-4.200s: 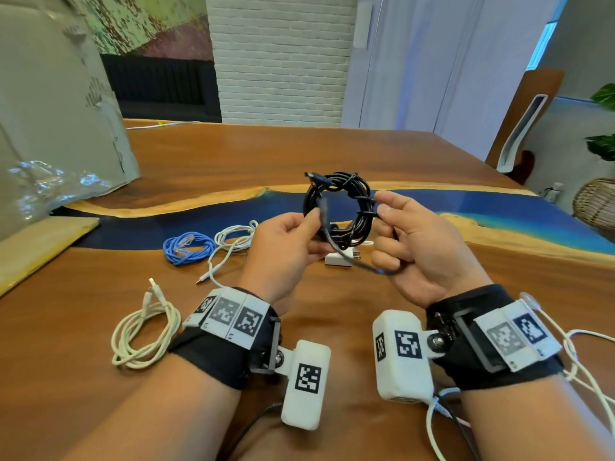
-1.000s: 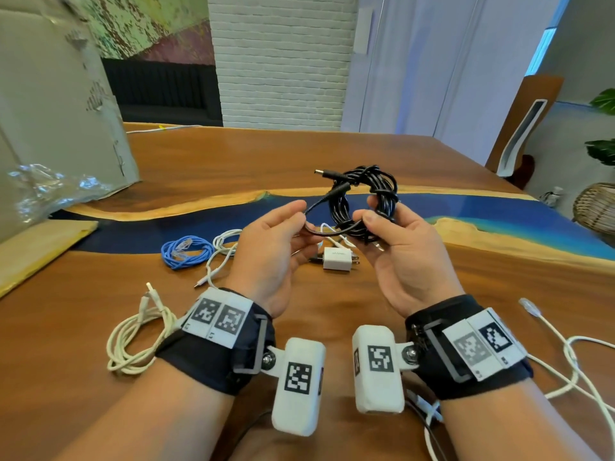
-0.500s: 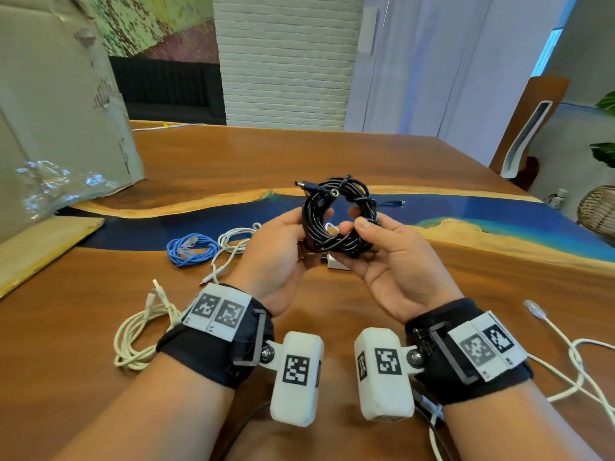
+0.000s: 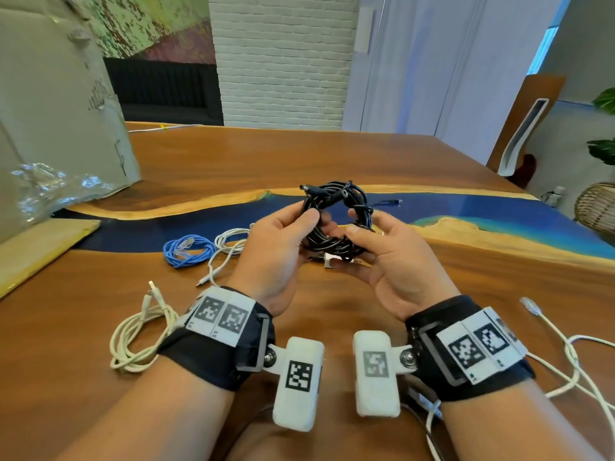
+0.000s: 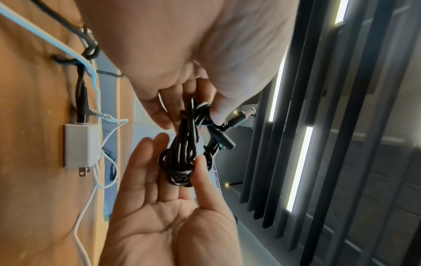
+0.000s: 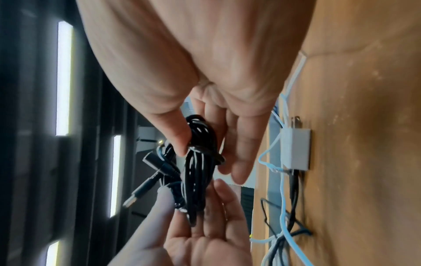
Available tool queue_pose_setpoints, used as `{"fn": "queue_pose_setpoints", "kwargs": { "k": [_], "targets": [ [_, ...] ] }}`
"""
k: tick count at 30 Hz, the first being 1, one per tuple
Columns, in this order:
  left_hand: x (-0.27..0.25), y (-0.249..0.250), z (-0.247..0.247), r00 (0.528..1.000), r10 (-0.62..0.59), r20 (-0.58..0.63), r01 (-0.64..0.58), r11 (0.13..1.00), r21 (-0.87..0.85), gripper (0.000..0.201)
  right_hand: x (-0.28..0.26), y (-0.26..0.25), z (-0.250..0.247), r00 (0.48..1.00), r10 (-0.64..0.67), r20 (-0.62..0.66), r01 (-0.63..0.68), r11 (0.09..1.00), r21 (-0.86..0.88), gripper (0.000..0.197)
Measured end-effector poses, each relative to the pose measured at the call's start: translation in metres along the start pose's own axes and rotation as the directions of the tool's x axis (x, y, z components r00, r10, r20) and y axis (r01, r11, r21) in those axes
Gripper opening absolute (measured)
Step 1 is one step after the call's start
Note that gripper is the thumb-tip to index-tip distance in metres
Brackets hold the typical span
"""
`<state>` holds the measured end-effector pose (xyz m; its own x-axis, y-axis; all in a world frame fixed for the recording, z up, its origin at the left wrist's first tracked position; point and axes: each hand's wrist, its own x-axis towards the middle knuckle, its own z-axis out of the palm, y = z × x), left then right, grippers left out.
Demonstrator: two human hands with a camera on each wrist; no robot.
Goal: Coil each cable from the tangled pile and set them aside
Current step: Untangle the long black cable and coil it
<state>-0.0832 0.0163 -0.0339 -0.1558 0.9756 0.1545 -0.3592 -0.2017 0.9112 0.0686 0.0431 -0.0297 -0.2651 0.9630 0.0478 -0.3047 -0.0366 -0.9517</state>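
The black coil (image 4: pixel 336 221) was held in the air above the table (image 4: pixel 299 154), over a white charger (image 4: pixel 331 261). Its loops looked springy, and with both plug ends loose it could unwind if either grip eased. The left hand (image 4: pixel 276 247) pinched one side between thumb and fingers; the right hand (image 4: pixel 386 257) pinched the other, palm up.

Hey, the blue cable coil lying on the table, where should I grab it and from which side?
Judging by its pose, pinch the blue cable coil from above, across the bunched strands on its near-right arc. It lies flat on the table, so a top-down grip gathers all loops at once. Avoid the clear plugs resting across its middle, and the white cable lying close on its right.
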Motion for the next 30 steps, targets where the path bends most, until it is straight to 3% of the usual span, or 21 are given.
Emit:
{"fn": "queue_pose_setpoints", "kwargs": {
  "k": [2, 4, 8, 12, 16, 19, 23, 30],
  "targets": [
    [0.001, -0.002, -0.002, 1.0, -0.014, -0.021, 0.014, 0.999, 0.034, 0.023, 0.0, 0.003, 0.001, 0.987, -0.162, -0.018, 0.155, 0.964, -0.216, 0.059],
    [0.001, -0.004, -0.001, 1.0, -0.025, -0.016, 0.026, 0.998, 0.051, 0.023, -0.001, 0.004, 0.002, 0.946, -0.323, -0.011, 0.298, 0.885, -0.357, 0.066],
    [-0.001, -0.006, 0.003, 0.998, -0.051, 0.029, 0.05, 0.998, 0.048, 0.025, -0.001, -0.002, -0.001, 0.906, -0.416, -0.077, 0.357, 0.85, -0.387, 0.029],
    [-0.002, -0.005, 0.003, 0.994, -0.08, 0.076, 0.074, 0.993, 0.089, 0.027, 0.003, -0.002, -0.007, 0.874, -0.477, -0.09, 0.389, 0.799, -0.459, 0.018],
    [-0.002, -0.005, 0.001, 0.996, -0.057, 0.075, 0.046, 0.99, 0.134, 0.027, 0.001, -0.001, -0.006, 0.885, -0.465, -0.019, 0.392, 0.766, -0.51, 0.013],
    [-0.004, -0.005, 0.004, 0.995, -0.024, 0.098, 0.007, 0.986, 0.165, 0.026, 0.001, -0.003, -0.005, 0.872, -0.488, -0.04, 0.402, 0.76, -0.51, 0.006],
    [-0.008, -0.004, 0.007, 0.99, -0.013, 0.143, -0.027, 0.962, 0.271, 0.025, 0.002, -0.007, -0.007, 0.869, -0.465, -0.168, 0.375, 0.842, -0.387, 0.015],
    [-0.01, 0.011, 0.004, 0.983, 0.032, 0.181, -0.126, 0.834, 0.538, 0.024, 0.004, -0.007, -0.008, 0.93, -0.317, -0.186, 0.257, 0.923, -0.287, 0.024]
  ]
}}
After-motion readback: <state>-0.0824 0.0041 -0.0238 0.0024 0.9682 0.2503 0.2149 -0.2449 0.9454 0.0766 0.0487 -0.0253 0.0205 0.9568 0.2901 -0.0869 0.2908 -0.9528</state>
